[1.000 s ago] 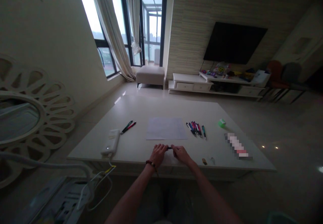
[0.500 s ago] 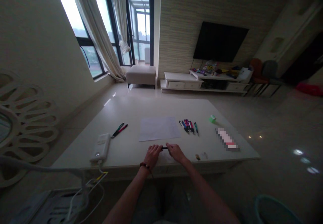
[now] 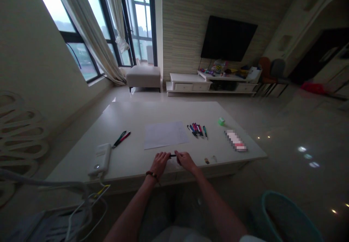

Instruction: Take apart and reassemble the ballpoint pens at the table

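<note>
The fingers (image 3: 164,156) of the left hand (image 3: 160,163) and right hand (image 3: 186,162) are closed on a dark pen (image 3: 172,155), mostly hidden between them, just inside the near edge of the tabletop (image 3: 131,118). White paper (image 3: 165,134) lies at twelve o'clock, with open tabletop beside it; a pixelated item (image 3: 236,140) at two o'clock can't be made out.

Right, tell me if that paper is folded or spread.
Spread: the sheet of paper lies flat on the white table, its corners down and no fold showing.
</note>
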Demonstrator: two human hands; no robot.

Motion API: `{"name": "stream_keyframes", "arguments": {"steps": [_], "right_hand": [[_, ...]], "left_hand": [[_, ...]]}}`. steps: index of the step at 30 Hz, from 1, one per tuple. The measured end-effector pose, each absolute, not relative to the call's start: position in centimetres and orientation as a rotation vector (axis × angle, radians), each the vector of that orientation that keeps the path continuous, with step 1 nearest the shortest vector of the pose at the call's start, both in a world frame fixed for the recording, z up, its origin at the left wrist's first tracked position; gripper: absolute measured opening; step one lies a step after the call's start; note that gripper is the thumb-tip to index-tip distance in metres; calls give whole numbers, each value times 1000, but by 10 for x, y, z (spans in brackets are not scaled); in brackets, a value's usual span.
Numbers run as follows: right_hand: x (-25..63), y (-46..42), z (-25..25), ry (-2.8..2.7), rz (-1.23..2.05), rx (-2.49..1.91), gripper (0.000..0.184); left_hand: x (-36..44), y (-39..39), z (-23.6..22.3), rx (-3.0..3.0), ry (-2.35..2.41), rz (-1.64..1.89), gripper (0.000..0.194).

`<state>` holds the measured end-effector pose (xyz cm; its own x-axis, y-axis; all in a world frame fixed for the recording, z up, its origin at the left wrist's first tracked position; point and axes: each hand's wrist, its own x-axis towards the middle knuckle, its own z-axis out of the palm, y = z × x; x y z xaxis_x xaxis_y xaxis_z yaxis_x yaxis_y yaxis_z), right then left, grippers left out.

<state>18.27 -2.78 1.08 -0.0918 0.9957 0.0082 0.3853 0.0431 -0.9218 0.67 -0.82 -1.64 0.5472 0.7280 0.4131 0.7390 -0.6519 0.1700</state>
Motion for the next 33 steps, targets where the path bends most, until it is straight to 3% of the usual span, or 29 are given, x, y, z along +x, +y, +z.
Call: {"name": "stream_keyframes", "arguments": {"steps": [3,7,10,15,21,26,29,31,33], "right_hand": [[184,-28,10,-1603,1043,-1407,49],[183,-28,12,-1597,1061,-1448,57],[182,-28,13,-1631,1001,-1401,49],[183,-29,17,-1663,1063,-1468,56],[189,-34,25,-1838,896,-1329,38],[187,-36,13,-1633,1200,-1320,50],[192,-43,15,-1561,1255,-1307,45],[198,-53,24,-1596,1063,-1310,31],[203,-65,36,-1705,782,-1282,38]], "left_hand": [[6,-8,-19,-2713,-1260,-709,18],[6,-8,-20,-2694,-1220,-729,18],[7,-8,-20,-2692,-1210,-743,18],[7,-7,-18,-2721,-1159,-758,18],[6,-9,-14,-2739,-1130,-820,18],[5,-13,-10,-2827,-1123,-904,19],[12,-15,0,-2919,-1349,-1171,18],[23,-18,12,-2843,-1730,-1579,22],[39,-24,27,-2678,-2149,-2121,30]]}}
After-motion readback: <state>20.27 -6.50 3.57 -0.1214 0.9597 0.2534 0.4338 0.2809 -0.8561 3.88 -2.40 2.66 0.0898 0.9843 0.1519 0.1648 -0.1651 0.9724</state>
